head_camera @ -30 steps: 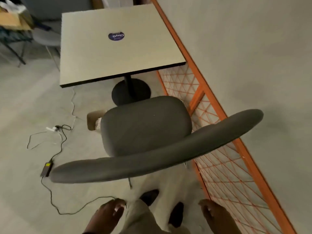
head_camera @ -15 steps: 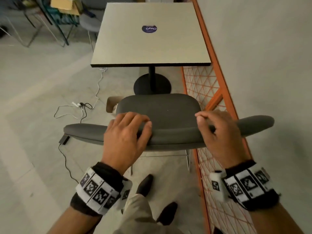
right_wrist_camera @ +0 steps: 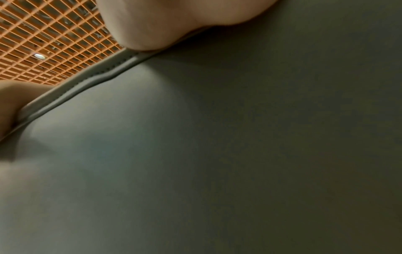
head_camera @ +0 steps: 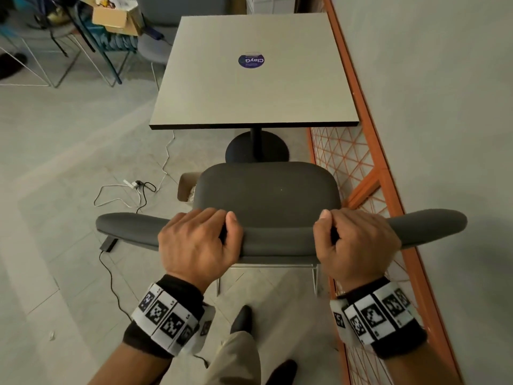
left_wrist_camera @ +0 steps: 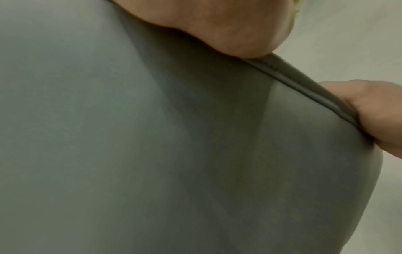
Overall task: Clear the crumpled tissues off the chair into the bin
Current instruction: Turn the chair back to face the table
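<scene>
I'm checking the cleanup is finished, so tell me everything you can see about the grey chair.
The grey chair is upholstered in smooth dark grey material, with a rounded seat, a wide curved backrest with a stitched seam along its edge, and thin metal legs. It stands upright on the floor, facing the table. The left hand and right hand grip the backrest's top edge. No tissues show on the seat.

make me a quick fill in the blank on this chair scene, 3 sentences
1. Both hands, the left hand and the right hand, grip the chair's ____.
2. The round sticker lies on the ____.
3. The seat of the chair holds ____ tissues.

Missing words: backrest; table; no
</scene>
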